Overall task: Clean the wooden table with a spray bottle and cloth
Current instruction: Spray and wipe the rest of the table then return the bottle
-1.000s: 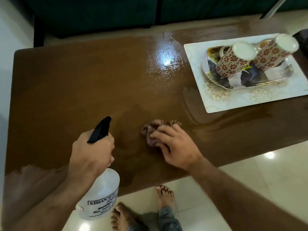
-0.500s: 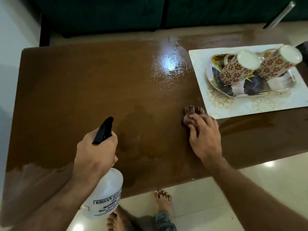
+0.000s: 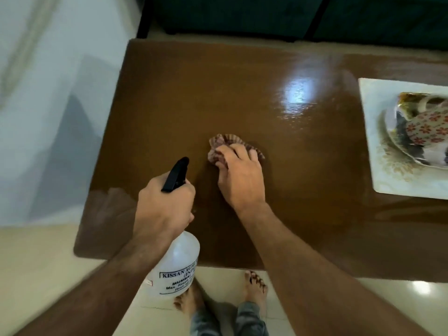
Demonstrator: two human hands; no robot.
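The glossy brown wooden table (image 3: 194,93) fills the middle of the view. My right hand (image 3: 240,175) presses a crumpled pinkish striped cloth (image 3: 224,141) flat on the table's centre, fingers curled over it. My left hand (image 3: 164,204) grips the neck of a white spray bottle (image 3: 179,265) with a black trigger head (image 3: 175,174); the bottle hangs over the table's near edge, just left of the cloth hand. Its label faces me.
A white placemat (image 3: 378,166) at the right edge carries a patterned tray (image 3: 397,139) with a floral mug (image 3: 429,129) lying on it. A dark sofa (image 3: 242,13) stands behind the table. My bare feet (image 3: 254,287) are on the pale tiled floor below.
My right hand has slid the cloth leftward, away from the placemat toward the table's centre. The view has swung left, pushing the tray to the right edge. The bottle stays held.
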